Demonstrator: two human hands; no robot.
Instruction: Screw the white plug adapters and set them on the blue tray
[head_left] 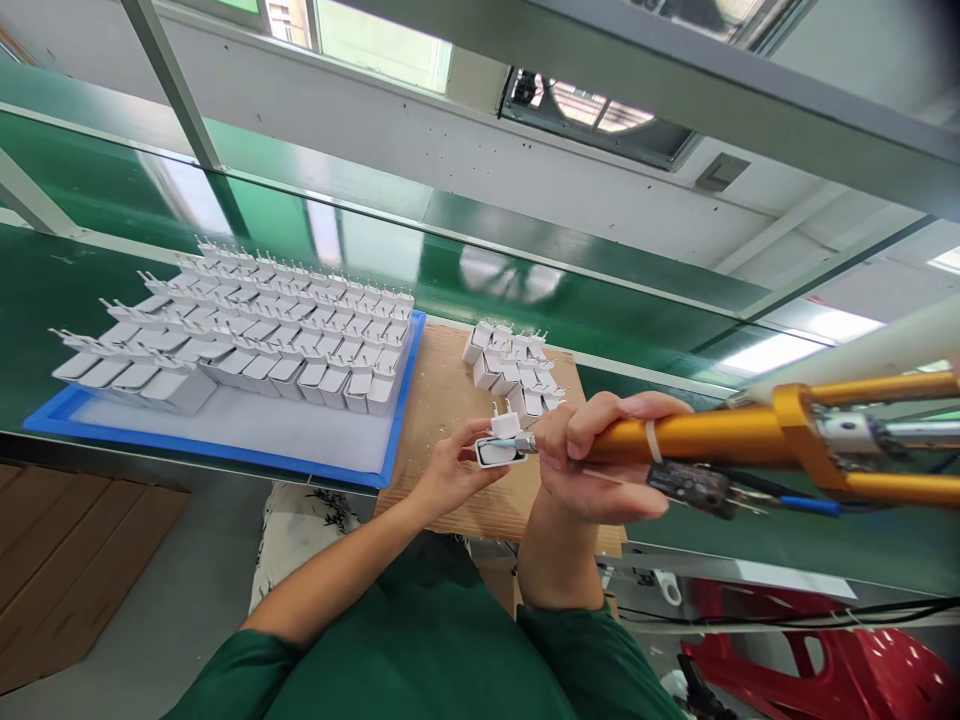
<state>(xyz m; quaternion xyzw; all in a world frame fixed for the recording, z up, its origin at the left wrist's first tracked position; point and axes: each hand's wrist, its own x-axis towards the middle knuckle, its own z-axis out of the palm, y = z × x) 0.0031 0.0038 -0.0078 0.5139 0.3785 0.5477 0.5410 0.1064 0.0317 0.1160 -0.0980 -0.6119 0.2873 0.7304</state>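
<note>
My left hand [452, 473] has its fingers closed around a white plug adapter [501, 452], whose two prongs point away from me. In my right hand [585, 455] is a gold-coloured power screwdriver [697, 440], lying almost level. Its metal tip reaches the adapter; whether it touches a screw is too small to tell. Just beyond my hands, a small group of similar white adapters [517, 365] stands on a sheet of cardboard [442, 400]. To the left, many more white adapters with prongs up fill rows in a blue-rimmed tray [217, 445].
Green bench [750, 500] runs under everything, with metal frame bars [176, 90] rising behind and overhead. Flattened cardboard [75, 560] lies on the floor at lower left. A red plastic stool [817, 660] stands at lower right, with black cables above it.
</note>
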